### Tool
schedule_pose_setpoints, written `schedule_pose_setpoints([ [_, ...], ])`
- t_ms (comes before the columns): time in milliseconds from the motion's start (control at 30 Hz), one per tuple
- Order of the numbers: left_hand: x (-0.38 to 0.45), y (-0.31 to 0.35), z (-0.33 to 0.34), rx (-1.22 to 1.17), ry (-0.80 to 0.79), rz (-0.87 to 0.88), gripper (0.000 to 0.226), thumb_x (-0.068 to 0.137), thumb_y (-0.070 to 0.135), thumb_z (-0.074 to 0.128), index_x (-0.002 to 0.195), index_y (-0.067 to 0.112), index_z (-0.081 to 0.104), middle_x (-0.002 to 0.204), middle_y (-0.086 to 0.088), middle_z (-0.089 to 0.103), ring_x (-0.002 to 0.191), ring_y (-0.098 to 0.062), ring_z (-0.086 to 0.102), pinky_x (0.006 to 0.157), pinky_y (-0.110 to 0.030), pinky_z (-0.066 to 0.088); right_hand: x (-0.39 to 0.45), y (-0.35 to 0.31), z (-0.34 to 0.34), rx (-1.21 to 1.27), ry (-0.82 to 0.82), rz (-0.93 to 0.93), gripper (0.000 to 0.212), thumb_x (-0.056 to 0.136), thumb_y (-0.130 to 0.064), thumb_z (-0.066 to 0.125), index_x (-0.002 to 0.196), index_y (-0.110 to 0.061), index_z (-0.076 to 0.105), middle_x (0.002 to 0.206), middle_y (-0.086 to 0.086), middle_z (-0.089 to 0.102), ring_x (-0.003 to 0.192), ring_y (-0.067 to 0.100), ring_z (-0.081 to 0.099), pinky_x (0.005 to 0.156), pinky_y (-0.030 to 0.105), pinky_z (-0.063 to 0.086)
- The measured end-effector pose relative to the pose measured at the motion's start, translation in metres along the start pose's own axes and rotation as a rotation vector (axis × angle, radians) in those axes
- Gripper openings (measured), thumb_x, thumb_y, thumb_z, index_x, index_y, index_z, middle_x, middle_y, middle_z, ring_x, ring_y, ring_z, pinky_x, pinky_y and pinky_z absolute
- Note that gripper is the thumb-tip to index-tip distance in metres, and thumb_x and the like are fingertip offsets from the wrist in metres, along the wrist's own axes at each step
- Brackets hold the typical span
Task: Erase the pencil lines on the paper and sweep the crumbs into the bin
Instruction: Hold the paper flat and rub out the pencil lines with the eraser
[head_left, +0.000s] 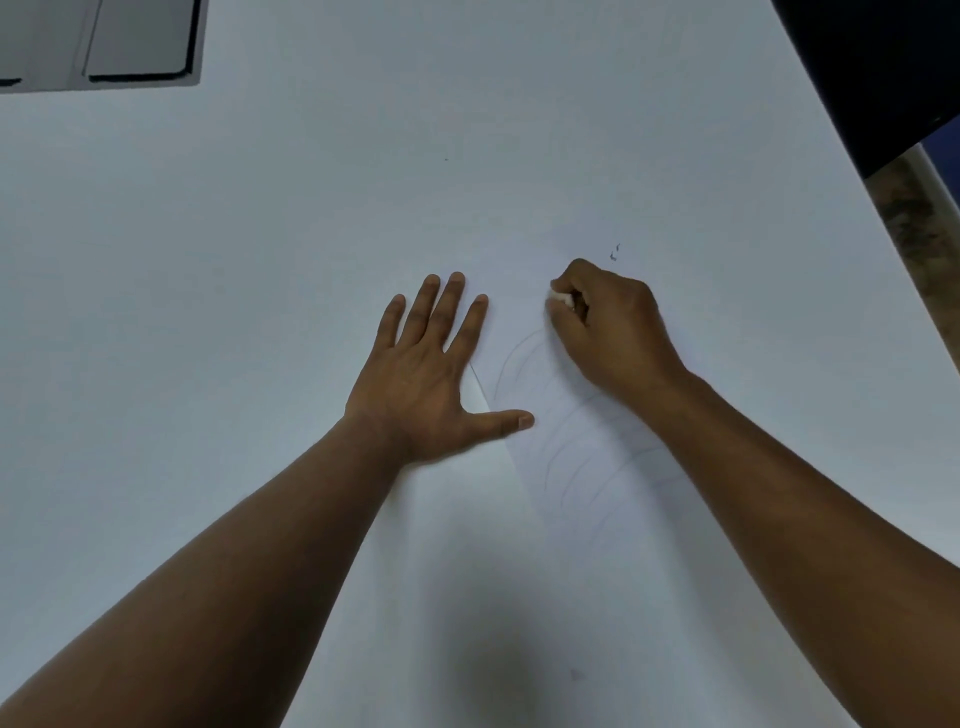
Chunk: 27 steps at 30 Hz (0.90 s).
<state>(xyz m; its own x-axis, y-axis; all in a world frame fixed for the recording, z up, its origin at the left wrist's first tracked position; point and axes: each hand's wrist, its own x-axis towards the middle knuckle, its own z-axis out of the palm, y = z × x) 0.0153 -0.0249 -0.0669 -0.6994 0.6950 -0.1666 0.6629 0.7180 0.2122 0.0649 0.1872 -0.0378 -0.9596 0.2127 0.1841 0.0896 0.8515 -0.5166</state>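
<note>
Eraser (561, 298) pinched in R hand (610, 325) fingers (558, 312), L hand (426, 379) flat on paper (597, 467)

No text, label, brand, number or sign readable anywhere. Only faint curved pencil lines (566, 447) on the paper (597, 519), forming no letters or digits. Just beyond the paper's far end, a few small dark specks (614, 253) on the worktop (260, 234), too small to read as writing.
</note>
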Motion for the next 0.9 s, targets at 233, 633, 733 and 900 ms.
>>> schedule_pose_setpoints([
  [233,0.0,0.0,0.0,0.003,-0.013,0.004,0.116,0.074,0.102,0.017,0.164,0.035,-0.01,0.17,-0.002,-0.026,0.155,-0.021,-0.029,0.127,-0.052,-0.01,0.004,0.005,0.003,-0.088,-0.006,0.025,0.009,0.094,-0.016,0.055,0.092,-0.008,0.06,0.08,0.005,0.065,0.071,0.023,0.059,0.063,0.027,0.037],
  [633,-0.001,0.0,0.0,-0.003,-0.006,0.008,0.118,0.073,0.103,0.018,0.164,0.033,-0.008,0.171,-0.003,-0.024,0.155,-0.021,-0.029,0.127,-0.053,-0.009,-0.001,0.002,0.011,-0.03,0.089,0.109,0.023,0.094,-0.02,0.051,0.089,-0.009,0.07,0.073,0.004,0.068,0.068,0.021,0.062,0.066,0.032,0.049],
  [733,-0.001,-0.001,0.0,-0.008,0.003,0.008,0.118,0.073,0.103,0.017,0.164,0.033,-0.008,0.171,-0.003,-0.024,0.155,-0.021,-0.028,0.127,-0.053,-0.008,-0.012,-0.005,0.021,-0.064,0.006,0.009,0.025,0.096,-0.025,0.05,0.095,-0.011,0.07,0.075,0.004,0.066,0.069,0.02,0.06,0.065,0.026,0.042],
  [900,0.0,0.0,0.002,-0.003,0.009,0.011,0.117,0.074,0.103,0.019,0.164,0.033,-0.006,0.171,-0.003,-0.022,0.156,-0.021,-0.027,0.127,-0.053,-0.008,0.008,0.019,0.007,-0.136,0.129,0.086,0.025,0.093,-0.021,0.047,0.081,-0.012,0.066,0.064,0.004,0.055,0.062,0.026,0.054,0.061,0.032,0.041],
])
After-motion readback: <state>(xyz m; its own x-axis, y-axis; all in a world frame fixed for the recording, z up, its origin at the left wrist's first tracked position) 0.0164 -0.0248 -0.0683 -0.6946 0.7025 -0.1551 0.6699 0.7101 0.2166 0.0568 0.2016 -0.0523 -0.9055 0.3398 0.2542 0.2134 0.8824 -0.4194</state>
